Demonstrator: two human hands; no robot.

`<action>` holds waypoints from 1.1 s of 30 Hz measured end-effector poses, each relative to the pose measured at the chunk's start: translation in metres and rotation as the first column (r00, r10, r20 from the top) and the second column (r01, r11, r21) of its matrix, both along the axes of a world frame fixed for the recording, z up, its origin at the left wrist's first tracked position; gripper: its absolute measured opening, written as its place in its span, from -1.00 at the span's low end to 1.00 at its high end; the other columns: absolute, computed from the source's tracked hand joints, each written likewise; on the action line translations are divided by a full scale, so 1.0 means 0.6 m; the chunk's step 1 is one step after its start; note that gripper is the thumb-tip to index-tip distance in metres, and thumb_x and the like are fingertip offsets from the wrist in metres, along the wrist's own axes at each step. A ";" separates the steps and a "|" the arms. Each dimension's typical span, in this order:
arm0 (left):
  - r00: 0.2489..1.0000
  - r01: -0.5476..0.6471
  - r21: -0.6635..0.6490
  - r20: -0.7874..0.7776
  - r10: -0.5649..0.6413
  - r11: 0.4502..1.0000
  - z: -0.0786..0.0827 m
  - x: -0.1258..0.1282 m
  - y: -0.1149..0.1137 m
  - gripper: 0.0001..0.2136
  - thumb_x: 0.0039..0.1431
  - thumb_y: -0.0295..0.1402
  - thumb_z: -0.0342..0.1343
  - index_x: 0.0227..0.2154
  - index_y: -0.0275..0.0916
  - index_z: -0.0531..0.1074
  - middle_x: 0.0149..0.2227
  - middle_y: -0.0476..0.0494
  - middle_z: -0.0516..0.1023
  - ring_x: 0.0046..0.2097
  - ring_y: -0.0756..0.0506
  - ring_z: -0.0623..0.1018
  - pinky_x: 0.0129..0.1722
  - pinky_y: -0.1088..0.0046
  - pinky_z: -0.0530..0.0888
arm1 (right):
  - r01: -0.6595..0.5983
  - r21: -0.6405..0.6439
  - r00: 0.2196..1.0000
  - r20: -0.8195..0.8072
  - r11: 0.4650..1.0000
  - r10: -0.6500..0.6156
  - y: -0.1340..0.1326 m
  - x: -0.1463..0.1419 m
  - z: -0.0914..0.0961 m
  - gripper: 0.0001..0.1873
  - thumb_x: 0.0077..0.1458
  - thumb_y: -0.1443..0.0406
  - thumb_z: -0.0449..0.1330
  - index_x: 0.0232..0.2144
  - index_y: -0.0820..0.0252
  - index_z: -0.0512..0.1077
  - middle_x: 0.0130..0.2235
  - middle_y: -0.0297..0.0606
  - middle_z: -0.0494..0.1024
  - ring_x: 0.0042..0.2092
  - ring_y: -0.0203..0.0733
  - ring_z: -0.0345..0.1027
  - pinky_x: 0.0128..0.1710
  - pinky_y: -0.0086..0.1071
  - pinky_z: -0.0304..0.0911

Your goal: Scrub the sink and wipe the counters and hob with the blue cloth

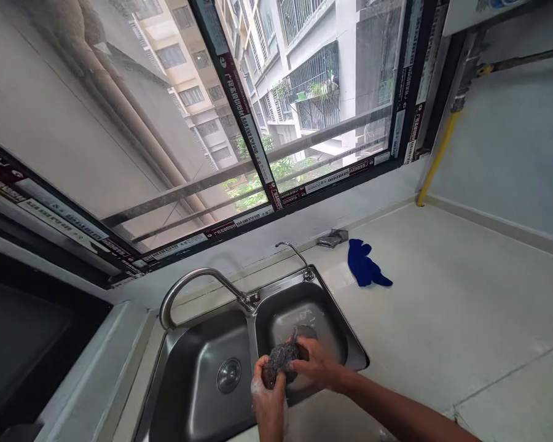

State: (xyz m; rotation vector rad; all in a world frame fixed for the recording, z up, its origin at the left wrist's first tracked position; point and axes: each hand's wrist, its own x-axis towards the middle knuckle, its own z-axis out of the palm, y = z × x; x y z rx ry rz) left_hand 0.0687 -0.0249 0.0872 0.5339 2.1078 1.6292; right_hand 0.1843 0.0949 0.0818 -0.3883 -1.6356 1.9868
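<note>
Both hands are closed on the scourer [282,356], a grey stringy tangle just below the middle of the frame. The left hand [270,402] cups it from below, suds on the skin; the right hand [317,363] pinches its right side, that arm reaching in from the lower right. They hold it over the near part of the right basin [338,337], 1 of 2 in the steel sink. The left basin [203,380] shows a round drain [229,375]. A big curved tap [191,276] arches over it, and a thinner tap [295,248] stands at the right basin's far corner. On the worktop [447,307], right of centre, lies a blue glove [365,264], near a grey packet [333,238]. A window [258,135] fills the top.
</note>
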 end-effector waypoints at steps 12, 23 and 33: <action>0.836 -0.320 0.128 -0.428 0.343 0.939 0.004 0.030 0.001 -0.85 -0.08 -0.26 0.13 -0.57 -0.14 0.27 -0.41 0.02 0.36 -0.34 -0.09 0.39 -0.26 0.36 0.35 | 0.550 0.790 0.790 -0.388 0.270 -0.474 -0.045 -0.055 -0.013 -0.89 0.04 0.39 0.06 -0.35 0.08 0.22 -0.42 -0.31 0.37 -0.40 -0.17 0.26 -0.46 -0.35 0.15; 0.524 -0.216 0.226 -0.794 0.308 0.950 0.065 0.057 -0.019 -0.76 0.06 -0.49 0.10 -0.61 -0.13 0.18 -0.50 0.07 0.36 -0.45 -0.01 0.39 -0.41 0.46 0.30 | 0.392 0.692 0.883 -0.469 0.606 -0.035 -0.030 0.007 0.014 -0.66 0.05 0.43 0.10 -0.10 0.06 0.37 -0.15 -0.15 0.52 -0.03 -0.02 0.44 0.01 -0.05 0.42; 0.458 -0.112 0.249 -0.846 0.272 0.962 0.077 0.100 0.001 -0.77 0.04 -0.52 0.19 -0.52 -0.13 0.25 -0.42 0.04 0.38 -0.35 -0.02 0.45 -0.34 0.48 0.41 | 0.525 0.574 0.819 -0.543 0.629 -0.188 0.001 0.035 0.005 -0.73 0.13 0.42 0.11 -0.12 0.07 0.40 -0.28 -0.18 0.51 -0.17 -0.05 0.47 -0.18 -0.13 0.47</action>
